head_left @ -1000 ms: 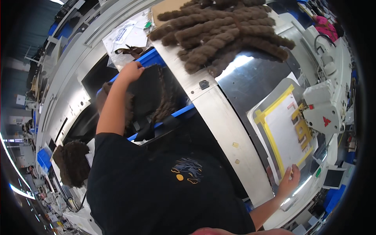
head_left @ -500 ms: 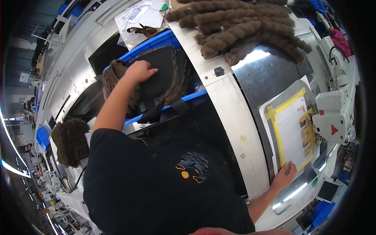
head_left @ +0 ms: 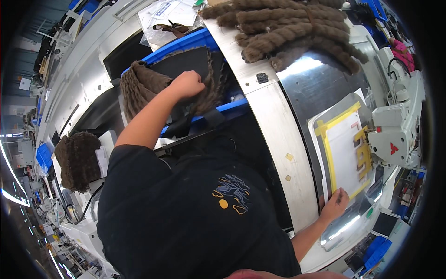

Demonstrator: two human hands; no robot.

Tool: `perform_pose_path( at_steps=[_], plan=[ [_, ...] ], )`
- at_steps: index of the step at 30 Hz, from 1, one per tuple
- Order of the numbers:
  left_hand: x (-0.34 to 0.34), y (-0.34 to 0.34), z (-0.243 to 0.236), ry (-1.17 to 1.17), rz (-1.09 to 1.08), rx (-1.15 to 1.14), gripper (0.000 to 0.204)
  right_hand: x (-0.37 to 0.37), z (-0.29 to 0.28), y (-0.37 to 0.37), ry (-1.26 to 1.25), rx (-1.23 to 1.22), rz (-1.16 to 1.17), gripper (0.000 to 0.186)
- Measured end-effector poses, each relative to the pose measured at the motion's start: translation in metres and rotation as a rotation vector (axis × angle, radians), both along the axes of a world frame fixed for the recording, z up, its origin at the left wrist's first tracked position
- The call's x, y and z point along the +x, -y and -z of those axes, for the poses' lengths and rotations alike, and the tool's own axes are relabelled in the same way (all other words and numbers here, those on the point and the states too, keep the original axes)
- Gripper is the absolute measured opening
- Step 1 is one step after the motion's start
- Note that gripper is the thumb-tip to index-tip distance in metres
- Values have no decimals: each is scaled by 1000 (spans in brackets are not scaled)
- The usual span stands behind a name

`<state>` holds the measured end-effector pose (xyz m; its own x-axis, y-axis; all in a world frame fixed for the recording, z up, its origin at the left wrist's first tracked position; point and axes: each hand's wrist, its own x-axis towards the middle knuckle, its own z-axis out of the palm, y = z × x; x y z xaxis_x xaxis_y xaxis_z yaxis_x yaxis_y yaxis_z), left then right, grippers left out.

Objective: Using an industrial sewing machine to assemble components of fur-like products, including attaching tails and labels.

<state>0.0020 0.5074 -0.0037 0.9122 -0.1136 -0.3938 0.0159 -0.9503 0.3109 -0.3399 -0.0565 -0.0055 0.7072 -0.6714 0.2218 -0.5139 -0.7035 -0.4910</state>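
My left hand (head_left: 188,84) is closed, with its fingertips turned under and out of sight. It is over brown fur pieces (head_left: 141,88) with black backing (head_left: 186,63), heaped in a blue bin (head_left: 232,106); what it grips, if anything, is hidden. Far to the right, my right hand (head_left: 335,205) pinches the near edge of a flat sewing template (head_left: 343,158). This sheet has a yellow taped border and cut-out shapes, and rests on the metal machine bed beside a white sewing machine head (head_left: 392,132).
A bundle of brown fur strips (head_left: 292,30) is spread across the far table. Another dark brown fur stack (head_left: 78,162) stands at the left. Plastic bags with papers (head_left: 167,16) sit behind the bin. A pale table edge (head_left: 278,135) runs between bin and machine bed.
My left hand has moved right over the bin and its fingers have curled in. More brown fur shows at the bin's left side. My right hand stays at the template edge.
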Motion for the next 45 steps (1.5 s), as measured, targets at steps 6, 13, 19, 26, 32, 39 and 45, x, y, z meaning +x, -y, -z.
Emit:
perform_pose_path(
  at_steps=[6,13,19,26,32,39,45],
  plan=[
    [-1,-7,2,-93,0,-32,35,-1,3,2,33,13,-26,21],
    [5,-14,0,-130,137,-8,39,-3,9,8,46,16,-32,21],
    [5,-67,-7,-464,-96,-598,34,-4,11,9,49,38,-22,21],
    [-18,-100,1,-466,-339,-1033,24,-3,4,3,59,56,-26,21],
    [-16,-120,-7,-316,-440,-1282,17,-6,10,8,79,28,-62,22],
    [-31,-91,11,-307,-494,-813,21,27,-15,-23,28,98,62,18],
    [-49,-52,12,-216,-155,-364,44,155,-58,-162,34,24,-807,24]
  ],
)
